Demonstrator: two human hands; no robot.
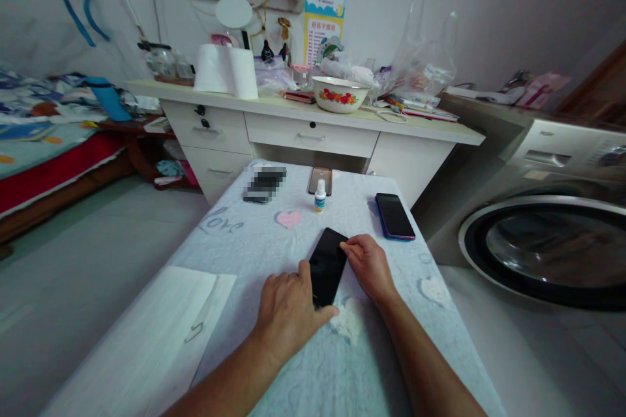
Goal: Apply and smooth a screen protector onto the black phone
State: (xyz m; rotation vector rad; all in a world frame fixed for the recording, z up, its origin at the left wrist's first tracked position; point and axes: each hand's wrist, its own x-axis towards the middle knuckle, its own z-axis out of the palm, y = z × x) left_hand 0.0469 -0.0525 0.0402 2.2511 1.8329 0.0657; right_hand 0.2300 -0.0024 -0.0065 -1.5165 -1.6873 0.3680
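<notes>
A smartphone (327, 267) with a dark screen lies tilted on the cloth-covered table, screen up. Along its left edge my left hand (288, 303) holds it, fingers at the side and thumb near the bottom edge. The thumb and forefinger of my right hand (369, 264) are closed in a pinch at its upper right edge. Whether a thin film is between those fingertips is too small to tell. Beyond the phone stands a small white spray bottle (319, 199) with a blue and yellow label, in front of a brownish phone case (328, 179).
Another phone (395, 216) lies at the table's right side. At the far left is a blurred-out dark object (267, 184). A pale sheet (161, 313) covers the near left edge. Behind stands a desk (313, 127) with a floral bowl (340, 94); a washing machine (548, 143) is on the right.
</notes>
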